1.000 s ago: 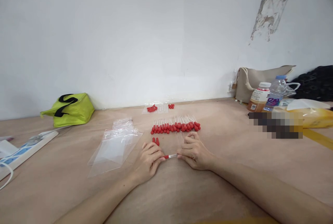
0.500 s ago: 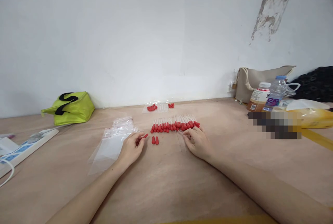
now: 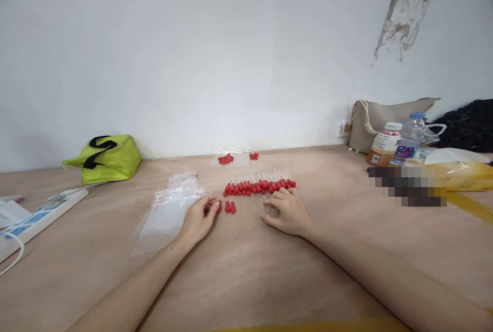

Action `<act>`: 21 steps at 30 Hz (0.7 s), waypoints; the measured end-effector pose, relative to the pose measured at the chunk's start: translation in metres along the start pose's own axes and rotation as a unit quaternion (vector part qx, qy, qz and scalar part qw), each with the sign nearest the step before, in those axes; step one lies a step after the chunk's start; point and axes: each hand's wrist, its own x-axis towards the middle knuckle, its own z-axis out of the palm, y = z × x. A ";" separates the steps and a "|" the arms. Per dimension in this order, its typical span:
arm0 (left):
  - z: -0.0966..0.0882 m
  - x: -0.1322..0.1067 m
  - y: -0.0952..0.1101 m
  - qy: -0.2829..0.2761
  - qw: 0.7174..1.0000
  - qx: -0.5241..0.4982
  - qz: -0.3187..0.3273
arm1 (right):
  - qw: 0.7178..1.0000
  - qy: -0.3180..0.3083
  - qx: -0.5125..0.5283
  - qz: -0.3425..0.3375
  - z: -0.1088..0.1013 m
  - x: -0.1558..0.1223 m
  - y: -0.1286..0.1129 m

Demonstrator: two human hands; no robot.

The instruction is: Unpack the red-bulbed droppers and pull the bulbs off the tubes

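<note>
L hand lowered red cap — grip unclear | R hand flat, fingers apart

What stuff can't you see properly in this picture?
All from the head view:
1. The pixelated patch at the right: blurred out, so nothing there is readable.
2. Whatever lies under the right hand: its fingers cover it.
3. The red cap by the left hand: too small to tell whether the fingers pinch it.
4. The power strip: cut off by the left edge.
5. The bottle labels: too small to read.
</note>
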 end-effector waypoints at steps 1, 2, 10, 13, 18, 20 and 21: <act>0.000 0.000 -0.001 0.008 1.000 0.005 0.007 | 1.000 -0.005 0.002 0.001 0.000 0.000 0.000; 0.000 0.001 -0.001 0.017 1.000 0.012 0.012 | 1.000 -0.010 0.004 0.002 0.000 0.000 0.000; -0.005 -0.001 0.013 0.020 0.991 0.093 0.095 | 1.000 -0.010 0.012 -0.005 0.001 -0.003 0.001; -0.004 0.001 0.023 -0.021 0.987 0.100 0.125 | 1.000 0.007 0.015 -0.010 0.002 -0.002 0.001; 0.017 0.024 0.046 0.001 0.979 0.107 0.173 | 0.996 0.073 0.017 0.037 0.000 -0.003 0.002; 0.031 0.036 0.061 -0.009 0.974 0.111 0.198 | 0.992 0.103 0.021 0.077 -0.002 -0.004 0.005; 0.039 0.042 0.069 -0.020 0.970 0.113 0.213 | 0.988 0.115 0.025 0.101 -0.003 -0.004 0.008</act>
